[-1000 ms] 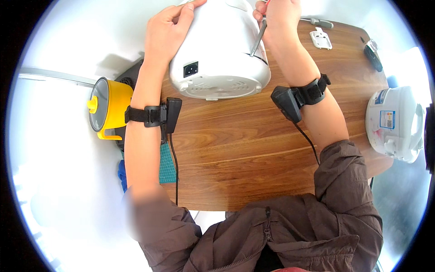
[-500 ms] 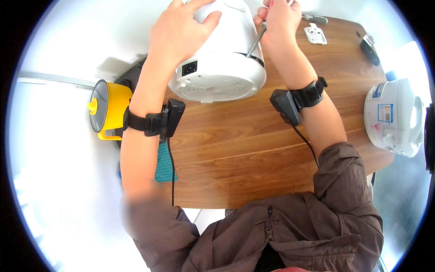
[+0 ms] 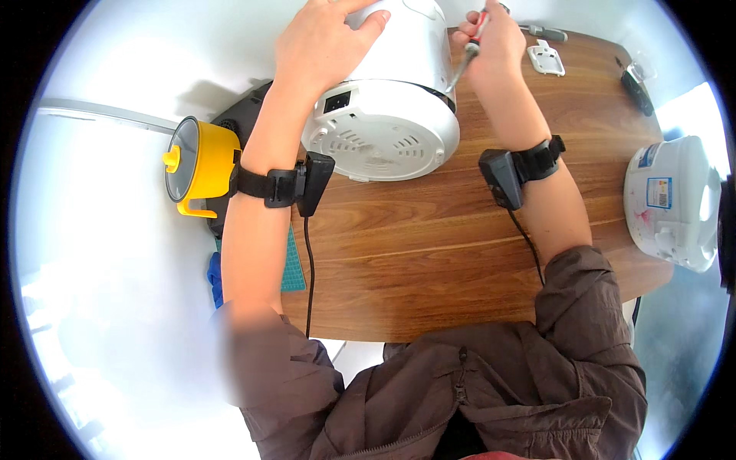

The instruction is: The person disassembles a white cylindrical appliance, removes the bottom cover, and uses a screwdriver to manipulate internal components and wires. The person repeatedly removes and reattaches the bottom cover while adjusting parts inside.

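Mostly white appliance (image 3: 410,50), tipped, vented base (image 3: 376,146) exposed

White rounded appliance (image 3: 402,65), tilted, vented underside (image 3: 376,146) showing; red-and-grey screwdriver (image 3: 471,49) slanting to rim gap.

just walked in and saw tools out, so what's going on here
A person has a white appliance tipped so its vented base faces them. Their left hand rests on its body, while the right hand grips a red-and-grey screwdriver, with its tip at a gap between base and body. The base isn't fully off. A small white plastic part and a grey-handled tool lie farther back on the wooden table.
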Demonstrator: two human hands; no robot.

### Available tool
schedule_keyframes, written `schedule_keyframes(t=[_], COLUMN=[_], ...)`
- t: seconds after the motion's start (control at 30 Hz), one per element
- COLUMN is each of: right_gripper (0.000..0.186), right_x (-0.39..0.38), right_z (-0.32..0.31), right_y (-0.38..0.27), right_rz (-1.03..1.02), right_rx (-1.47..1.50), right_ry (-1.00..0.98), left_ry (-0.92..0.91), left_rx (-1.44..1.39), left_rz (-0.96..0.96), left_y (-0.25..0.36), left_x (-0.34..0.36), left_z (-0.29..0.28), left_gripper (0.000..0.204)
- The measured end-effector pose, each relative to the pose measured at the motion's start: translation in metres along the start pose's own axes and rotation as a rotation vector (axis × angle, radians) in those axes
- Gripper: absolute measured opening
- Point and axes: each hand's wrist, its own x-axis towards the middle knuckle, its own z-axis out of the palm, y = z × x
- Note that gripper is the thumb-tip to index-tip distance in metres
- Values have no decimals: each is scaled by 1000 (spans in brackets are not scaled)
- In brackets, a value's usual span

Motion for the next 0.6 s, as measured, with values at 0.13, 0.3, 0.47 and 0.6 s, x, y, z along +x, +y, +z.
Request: schedule_keyframes(t=[0.13, 0.3, 0.47, 0.6], right_gripper=[16, 44, 53, 52], right_x=[31, -44, -107, -110], right_z=[-41, -61, -70, -82], right_y=[-24, -47, -46, -37], right_rz=[65, -277, -356, -401], right_rx=[-9, -1004, -1294, -1341], right_ry=[-275, -631, -695, -668], left_ry=[11, 37, 203, 348], left_rx=[-27, -23, -351, -622], left_rz=[38, 37, 34, -93], left_y=[-9, -13, -34, -65], left_x=[3, -3, 3, -9], left_z=[1, 4, 10, 8], left_gripper=[37, 38, 38, 30])
